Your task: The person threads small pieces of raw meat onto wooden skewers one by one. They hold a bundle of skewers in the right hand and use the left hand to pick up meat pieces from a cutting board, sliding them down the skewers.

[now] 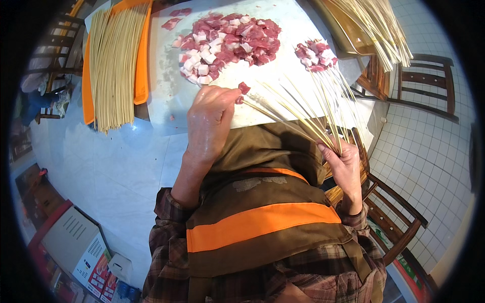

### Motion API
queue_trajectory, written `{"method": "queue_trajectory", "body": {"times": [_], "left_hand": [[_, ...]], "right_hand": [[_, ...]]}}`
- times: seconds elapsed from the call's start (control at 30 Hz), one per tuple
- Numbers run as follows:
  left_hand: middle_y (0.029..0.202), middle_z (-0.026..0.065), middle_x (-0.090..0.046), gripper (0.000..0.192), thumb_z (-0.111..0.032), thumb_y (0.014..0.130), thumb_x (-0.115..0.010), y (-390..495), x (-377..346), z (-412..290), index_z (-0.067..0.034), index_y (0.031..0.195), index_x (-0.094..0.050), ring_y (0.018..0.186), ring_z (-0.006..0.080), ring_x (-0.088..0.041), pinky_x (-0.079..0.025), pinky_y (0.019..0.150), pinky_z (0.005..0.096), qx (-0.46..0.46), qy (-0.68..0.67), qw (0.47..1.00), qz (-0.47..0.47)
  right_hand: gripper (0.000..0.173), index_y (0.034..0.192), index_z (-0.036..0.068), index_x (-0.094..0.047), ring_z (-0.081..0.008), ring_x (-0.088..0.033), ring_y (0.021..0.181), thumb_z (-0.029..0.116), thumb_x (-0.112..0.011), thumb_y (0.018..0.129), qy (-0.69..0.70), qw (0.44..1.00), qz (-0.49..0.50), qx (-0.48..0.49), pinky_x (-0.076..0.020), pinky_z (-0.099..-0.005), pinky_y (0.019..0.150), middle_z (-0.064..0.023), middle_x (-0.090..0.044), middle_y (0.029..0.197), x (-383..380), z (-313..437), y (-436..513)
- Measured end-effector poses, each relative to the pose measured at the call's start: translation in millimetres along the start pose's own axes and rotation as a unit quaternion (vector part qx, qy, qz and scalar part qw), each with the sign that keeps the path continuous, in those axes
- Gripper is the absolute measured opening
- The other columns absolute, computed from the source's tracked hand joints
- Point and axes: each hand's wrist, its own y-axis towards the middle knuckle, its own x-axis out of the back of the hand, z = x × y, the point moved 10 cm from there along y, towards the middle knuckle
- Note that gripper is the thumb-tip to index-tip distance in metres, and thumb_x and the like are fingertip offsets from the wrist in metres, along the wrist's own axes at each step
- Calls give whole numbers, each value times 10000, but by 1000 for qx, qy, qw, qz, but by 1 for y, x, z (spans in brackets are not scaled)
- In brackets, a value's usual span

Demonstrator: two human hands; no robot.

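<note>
My left hand (210, 117) is at the front edge of a white cutting board (165, 83), its thumb and fingertips pinching small pieces of red meat (244, 88) at the tip of a bamboo skewer. A fan of several bamboo skewers (295, 110) is gripped by their lower ends in my right hand (344, 159), off the board's front right. Just beyond my left hand lies a heap of sliced red meat (261, 38), with white fat cubes (208, 57) along its left side. A smaller cluster of meat and fat (316, 55) sits around the far ends of skewers on the right.
An orange tray (141, 83) at the left holds a thick bundle of bamboo skewers (117, 68). More skewers (373, 30) lie across a metal tray (346, 36) at the back right. Wooden chairs (428, 79) stand at the right. A printed box (75, 242) is at lower left.
</note>
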Motion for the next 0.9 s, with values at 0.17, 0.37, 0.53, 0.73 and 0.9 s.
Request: {"method": "queue_trajectory", "body": {"times": [0.17, 0.37, 0.53, 0.73, 0.9], "left_hand": [[963, 126, -712, 187, -11, 880, -609, -1, -1, -3, -32, 1039, -705, 944, 332, -635, -522, 837, 411, -17, 9, 1000, 3], [994, 125, -712, 214, 5, 861, -618, -1, -3, -5, -21, 1050, -714, 974, 325, -638, -526, 857, 398, -22, 48, 999, 5], [1093, 139, -727, 235, 15, 903, -637, -6, 15, 0, -17, 1113, -737, 1022, 310, -649, -524, 902, 385, -2, 13, 999, -49], [1078, 142, -724, 198, -4, 896, -660, -3, 34, 14, -11, 1076, -742, 1014, 307, -655, -526, 910, 385, 0, 112, 987, -116], [1054, 141, -724, 173, -18, 914, -662, -10, 7, 4, -1, 1068, -740, 997, 300, -658, -526, 892, 376, 32, 48, 998, -27]], "right_hand": [[157, 1112, -31, -724, -43, -516, 726, 49, -667, 990, 12, 1000, 4, -24, -438, -226, 648, 31, -645, 800, -11, -9, -1], [144, 1089, -34, -720, -43, -510, 714, 59, -687, 983, 40, 999, 12, 12, -420, -225, 636, 34, -636, 784, -40, -15, 17], [186, 1147, -24, -695, -57, -519, 755, 67, -659, 989, 85, 996, 3, -25, -457, -235, 688, 11, -636, 798, -44, -29, 17], [160, 1109, -21, -735, -49, -559, 766, 70, -708, 980, 57, 998, -36, -6, -465, -222, 696, 27, -676, 850, -15, -34, 3], [162, 1108, -28, -732, -53, -576, 794, 68, -707, 980, 65, 997, -29, -20, -475, -224, 717, 17, -685, 867, -13, -32, -5]]}}
